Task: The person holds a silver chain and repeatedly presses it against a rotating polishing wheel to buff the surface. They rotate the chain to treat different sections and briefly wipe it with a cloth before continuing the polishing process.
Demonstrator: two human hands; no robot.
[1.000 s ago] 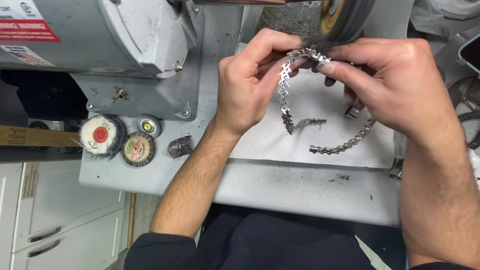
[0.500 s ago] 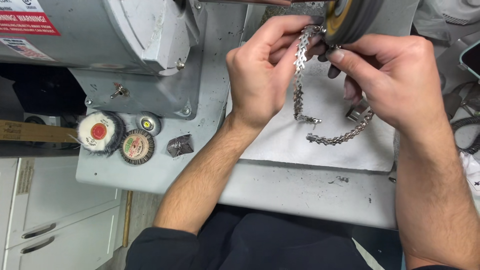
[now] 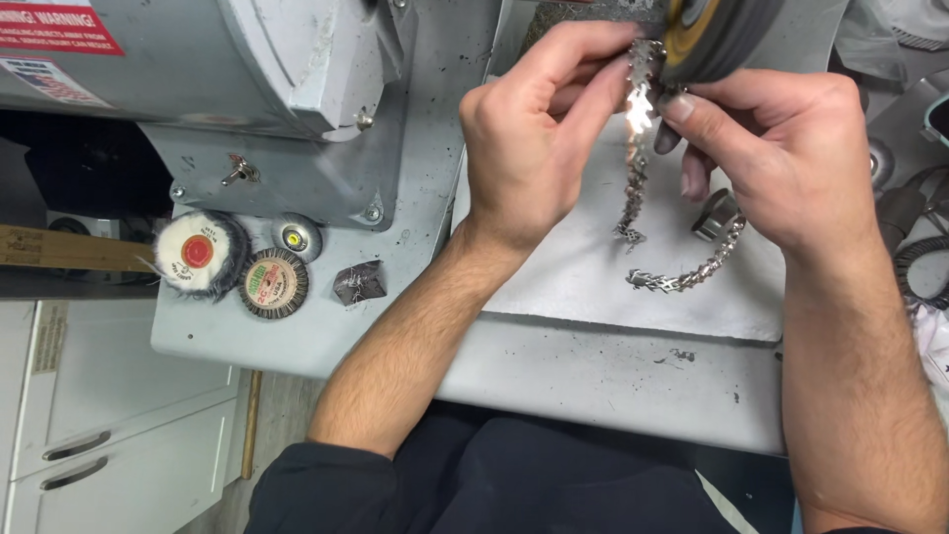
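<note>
**Chain held up to the buffing wheel**

Both hands have risen since a second ago, carrying the top of the chain from over the white pad up against the wheel at the upper edge of the view.

From the head camera: the left hand (image 3: 529, 138) is closed in a pinch on the upper end of the silver chain (image 3: 638, 168), thumb and forefinger pressed together, wrist bent slightly inward. The right hand (image 3: 781, 158) pinches the same stretch from the other side, its fingers curled; the two hands nearly touch. Between them a bright glint shows on the links held against the dark buffing wheel (image 3: 717, 35). The rest of the chain hangs down and curls over the white pad (image 3: 554, 267) on the grey bench (image 3: 593, 366).

Only the top links meet the wheel, so I'd judge most of the length is yet to be worked. Three small spare wheels (image 3: 242, 267) lie well apart, beside the motor housing (image 3: 247, 69).
</note>
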